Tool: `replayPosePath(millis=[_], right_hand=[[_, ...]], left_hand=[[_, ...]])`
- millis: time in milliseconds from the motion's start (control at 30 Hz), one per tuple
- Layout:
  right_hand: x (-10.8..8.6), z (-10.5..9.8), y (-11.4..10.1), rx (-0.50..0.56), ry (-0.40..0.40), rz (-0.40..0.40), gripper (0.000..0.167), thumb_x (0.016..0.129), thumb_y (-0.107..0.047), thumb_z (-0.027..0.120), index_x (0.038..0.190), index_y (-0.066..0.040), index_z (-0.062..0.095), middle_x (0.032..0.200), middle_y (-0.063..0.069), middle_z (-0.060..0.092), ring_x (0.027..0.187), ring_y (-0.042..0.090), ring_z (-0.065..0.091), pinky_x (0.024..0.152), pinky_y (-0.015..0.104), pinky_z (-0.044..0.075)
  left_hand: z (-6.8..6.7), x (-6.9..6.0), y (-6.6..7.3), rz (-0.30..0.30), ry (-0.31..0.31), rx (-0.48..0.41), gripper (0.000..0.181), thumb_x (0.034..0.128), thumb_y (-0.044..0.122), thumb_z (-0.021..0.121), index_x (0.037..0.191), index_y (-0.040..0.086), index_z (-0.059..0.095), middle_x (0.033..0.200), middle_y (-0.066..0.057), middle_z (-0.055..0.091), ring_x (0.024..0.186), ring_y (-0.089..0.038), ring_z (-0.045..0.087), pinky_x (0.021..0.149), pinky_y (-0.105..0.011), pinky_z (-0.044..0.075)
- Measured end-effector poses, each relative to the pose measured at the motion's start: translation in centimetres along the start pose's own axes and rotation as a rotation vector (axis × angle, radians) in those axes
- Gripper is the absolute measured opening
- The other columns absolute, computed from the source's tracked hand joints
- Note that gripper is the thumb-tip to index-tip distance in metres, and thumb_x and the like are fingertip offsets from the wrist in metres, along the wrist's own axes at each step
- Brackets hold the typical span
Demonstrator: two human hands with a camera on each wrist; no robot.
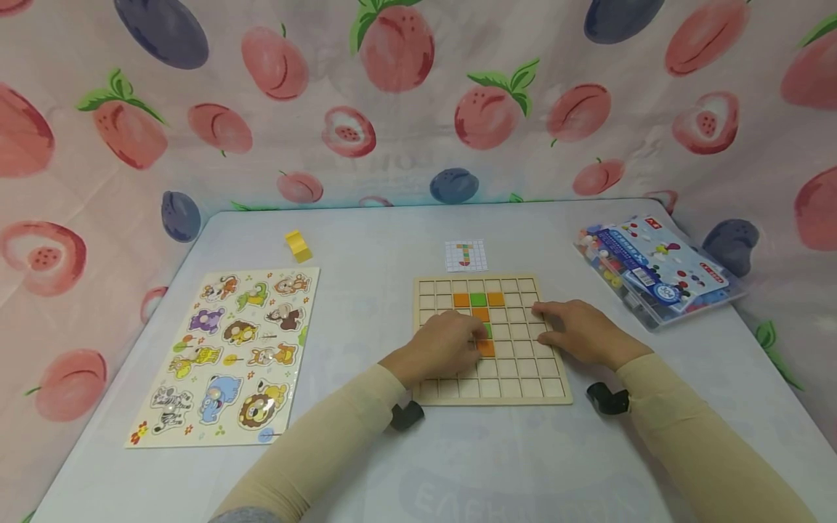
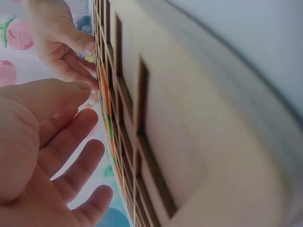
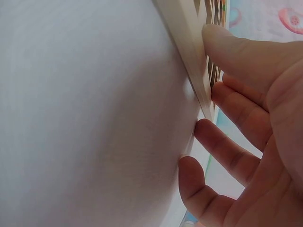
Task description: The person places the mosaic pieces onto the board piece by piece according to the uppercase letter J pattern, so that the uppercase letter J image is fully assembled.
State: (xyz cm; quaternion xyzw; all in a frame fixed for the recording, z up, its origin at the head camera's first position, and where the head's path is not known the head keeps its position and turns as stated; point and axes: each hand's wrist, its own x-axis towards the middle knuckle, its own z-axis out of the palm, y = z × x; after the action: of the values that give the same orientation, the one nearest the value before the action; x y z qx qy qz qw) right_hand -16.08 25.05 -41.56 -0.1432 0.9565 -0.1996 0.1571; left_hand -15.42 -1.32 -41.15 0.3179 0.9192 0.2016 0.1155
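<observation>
A wooden grid board (image 1: 528,368) lies on the table. Orange, green and orange tiles fill a row near its top, the green tile (image 1: 478,299) in the middle. Below it, an orange tile (image 1: 480,314), a partly covered green tile (image 1: 487,331) and another orange tile (image 1: 486,349) run downward. My left hand (image 1: 447,345) is over the board beside this column, fingers loosely bent; the left wrist view shows no object in them. At the board's right edge, my right hand (image 1: 588,333) rests thumb and fingertips against the rim (image 3: 191,61).
A small card (image 1: 466,256) with a coloured T- or J-like pattern lies behind the board. Yellow blocks (image 1: 298,246) and an animal puzzle board (image 1: 225,356) are on the left. A clear plastic case (image 1: 660,269) of coloured pieces sits at the back right.
</observation>
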Motion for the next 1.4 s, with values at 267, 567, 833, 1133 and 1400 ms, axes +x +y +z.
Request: replayPosePath(millis=[267,567,833,1133,1400], right_hand=[[0.0,0.2,-0.1,0.0,-0.003,0.007,0.059,0.094,-0.022,0.07,0.146,-0.002,0.049,0.144,0.025,0.049,0.133,0.049,0.042,0.108,0.062,0.032],[0.0,0.1,-0.1,0.0,0.003,0.005,0.059,0.094,-0.023,0.07,0.146,-0.002,0.05,0.144,0.025,0.05,0.133,0.049,0.042,0.107,0.062,0.032],[-0.1,0.0,-0.2,0.007,0.01,-0.009,0.059,0.094,-0.024,0.071,0.144,-0.001,0.051,0.142,0.026,0.051,0.132,0.049,0.043,0.107,0.062,0.033],[-0.1,0.0,-0.1,0.017,0.014,-0.022,0.059,0.094,-0.024,0.071,0.144,-0.001,0.052,0.142,0.026,0.051,0.131,0.049,0.044,0.106,0.063,0.033],[0.0,0.0,0.0,0.006,0.01,-0.013,0.059,0.094,-0.024,0.071,0.144,-0.001,0.051,0.142,0.026,0.051,0.131,0.049,0.044,0.106,0.063,0.033]], left_hand=[[-0.8,-0.5,-0.7,-0.043,0.002,-0.031,0.024,0.0926,0.018,0.067,0.116,0.017,0.072,0.111,0.008,0.07,0.111,-0.015,0.059,0.096,-0.032,0.046],[-1.7,-1.3,-1.4,-0.058,0.021,-0.039,0.026,0.0932,0.021,0.071,0.118,0.013,0.072,0.115,0.003,0.071,0.117,-0.02,0.058,0.099,-0.035,0.046],[-2.6,-2.4,-1.9,-0.111,0.039,-0.092,0.028,0.0906,0.013,0.066,0.117,0.012,0.072,0.117,0.001,0.07,0.115,-0.021,0.057,0.097,-0.036,0.047],[-3.4,-3.6,-2.2,-0.135,0.059,-0.07,0.026,0.0925,0.019,0.071,0.118,0.012,0.072,0.12,0.0,0.069,0.118,-0.022,0.057,0.099,-0.038,0.046],[-4.0,-4.8,-2.8,-0.167,0.067,-0.084,0.027,0.091,0.016,0.073,0.117,0.01,0.072,0.116,-0.003,0.069,0.112,-0.024,0.058,0.095,-0.039,0.048]])
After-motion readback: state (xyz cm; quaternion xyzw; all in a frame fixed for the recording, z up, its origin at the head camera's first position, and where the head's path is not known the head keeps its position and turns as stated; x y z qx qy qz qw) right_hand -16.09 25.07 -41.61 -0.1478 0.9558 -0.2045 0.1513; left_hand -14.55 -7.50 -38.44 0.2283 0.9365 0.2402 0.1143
